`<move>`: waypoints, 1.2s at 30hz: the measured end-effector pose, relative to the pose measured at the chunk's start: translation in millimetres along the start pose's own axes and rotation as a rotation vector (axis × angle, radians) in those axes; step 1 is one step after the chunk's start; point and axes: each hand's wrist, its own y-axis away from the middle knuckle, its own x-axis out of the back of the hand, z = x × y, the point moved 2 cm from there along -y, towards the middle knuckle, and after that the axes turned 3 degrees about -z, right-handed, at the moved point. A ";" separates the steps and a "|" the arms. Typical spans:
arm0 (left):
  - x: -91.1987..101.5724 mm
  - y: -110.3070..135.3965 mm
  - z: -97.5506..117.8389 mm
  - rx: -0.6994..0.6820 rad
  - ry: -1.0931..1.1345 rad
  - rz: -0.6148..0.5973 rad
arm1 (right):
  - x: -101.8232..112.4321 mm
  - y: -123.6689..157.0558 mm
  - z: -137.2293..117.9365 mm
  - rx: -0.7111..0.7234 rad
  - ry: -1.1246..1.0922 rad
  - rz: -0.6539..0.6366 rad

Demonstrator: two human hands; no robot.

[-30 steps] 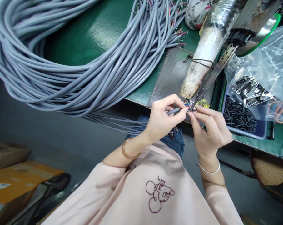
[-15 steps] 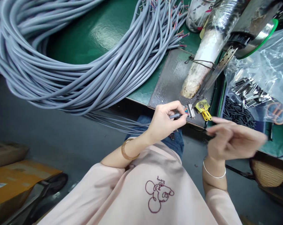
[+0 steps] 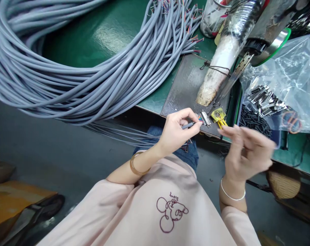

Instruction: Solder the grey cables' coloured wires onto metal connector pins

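Note:
My left hand point(image 3: 180, 131) is closed in a pinch on a grey cable point(image 3: 187, 125) at the edge of the dark board. Coloured wires fan out from the cable's end, against a metal multi-pin connector point(image 3: 204, 119). To the right, my right hand point(image 3: 248, 150) is smeared by motion. Its fingertips overlap the lower ends of a yellow two-pronged piece point(image 3: 219, 116) wrapped in yellowish tape on the board. Whether they grip it I cannot make out. Above the connector, the stained white tapered end of a wrapped tube point(image 3: 208, 89) points down, with thin dark metal strips beside it.
A big bundle of grey cables point(image 3: 98, 85) covers the green table point(image 3: 114, 37). Right of the dark board point(image 3: 182, 85) stands a blue bin point(image 3: 275, 133) with black sleeves point(image 3: 252, 121) and metal connector parts point(image 3: 266, 99). Clear plastic point(image 3: 293, 68) lies behind it. Several wired connectors rest on my lap.
My right hand has moved left, and its fingertips now overlap the yellow piece's ends. My left hand keeps its pinch on the cable by the connector. The whole view has shifted slightly.

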 end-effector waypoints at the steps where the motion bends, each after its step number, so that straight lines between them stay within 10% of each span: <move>1: -0.1 -0.4 0.5 -0.006 0.000 0.004 | -7.2 -2.0 0.5 0.031 0.038 0.041; 10: -2.4 -4.6 2.4 -0.053 -0.060 0.058 | -36.4 -11.6 -4.1 0.102 -0.013 -0.051; 36: -1.9 -2.4 3.2 -0.077 -0.079 0.037 | -37.3 -5.8 -2.2 0.256 0.119 -0.032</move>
